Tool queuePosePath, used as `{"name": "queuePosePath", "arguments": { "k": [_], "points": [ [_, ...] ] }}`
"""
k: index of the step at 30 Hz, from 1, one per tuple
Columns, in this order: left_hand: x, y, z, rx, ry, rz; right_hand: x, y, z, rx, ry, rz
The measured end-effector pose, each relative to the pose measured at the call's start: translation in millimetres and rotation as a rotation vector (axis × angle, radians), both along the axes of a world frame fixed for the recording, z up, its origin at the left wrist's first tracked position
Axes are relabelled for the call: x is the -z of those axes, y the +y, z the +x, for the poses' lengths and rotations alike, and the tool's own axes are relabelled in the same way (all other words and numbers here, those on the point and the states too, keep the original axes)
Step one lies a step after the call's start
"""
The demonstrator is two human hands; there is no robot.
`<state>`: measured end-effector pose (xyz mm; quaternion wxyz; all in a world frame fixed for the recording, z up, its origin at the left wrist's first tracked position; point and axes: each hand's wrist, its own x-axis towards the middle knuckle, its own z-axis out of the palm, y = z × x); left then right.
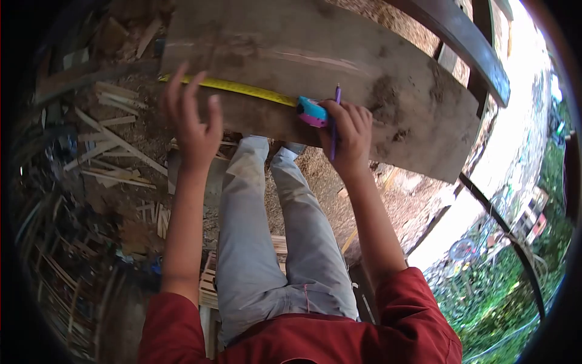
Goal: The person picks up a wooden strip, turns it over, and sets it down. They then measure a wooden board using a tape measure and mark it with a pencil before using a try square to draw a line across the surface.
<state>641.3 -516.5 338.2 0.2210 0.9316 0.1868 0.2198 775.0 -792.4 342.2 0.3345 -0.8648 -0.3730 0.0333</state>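
A wide, dirt-stained wooden board [242, 54] lies in front of my legs. My right hand [351, 139] is closed over it, gripping a blue and pink tape measure [311, 113] at the fingertips and a purple pencil [337, 94] that stands out past the fingers. From the case the yellow tape blade [251, 92] runs left along the board, drawn out to its left edge. My left hand [197, 133] is raised near that end of the blade, fingers spread, with nothing in it; its fingers overlap part of the blade in this view.
Scrap wood strips [121, 145] are heaped on the ground at the left. A dark wooden beam [467, 42] crosses the upper right beyond the board. Slatted wood [209, 282] stands beside my legs. Sawdust covers the ground, and green plants [485, 291] grow at the lower right.
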Motion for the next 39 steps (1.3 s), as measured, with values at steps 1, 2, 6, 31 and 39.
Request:
{"name": "queuePosePath", "arguments": {
  "k": [1, 2, 6, 31, 39],
  "points": [
    [7, 11, -23, -0.160, 0.012, 0.027, 3, 16, -5, -0.020, -0.001, 0.037],
    [18, 22, -48, -0.186, 0.009, 0.032, 3, 32, -7, -0.046, -0.003, 0.042],
    [32, 51, -103, -0.630, -0.108, -0.454, 9, 102, -13, -0.096, 0.044, 0.087],
    [-31, 58, -126, -0.241, 0.005, -1.840, -40, 183, -75, -0.394, 0.407, 0.088],
    [-15, 122, -122, -0.301, 0.170, -1.106, -35, 143, -48, -0.259, 0.231, -0.076]
  ]
}}
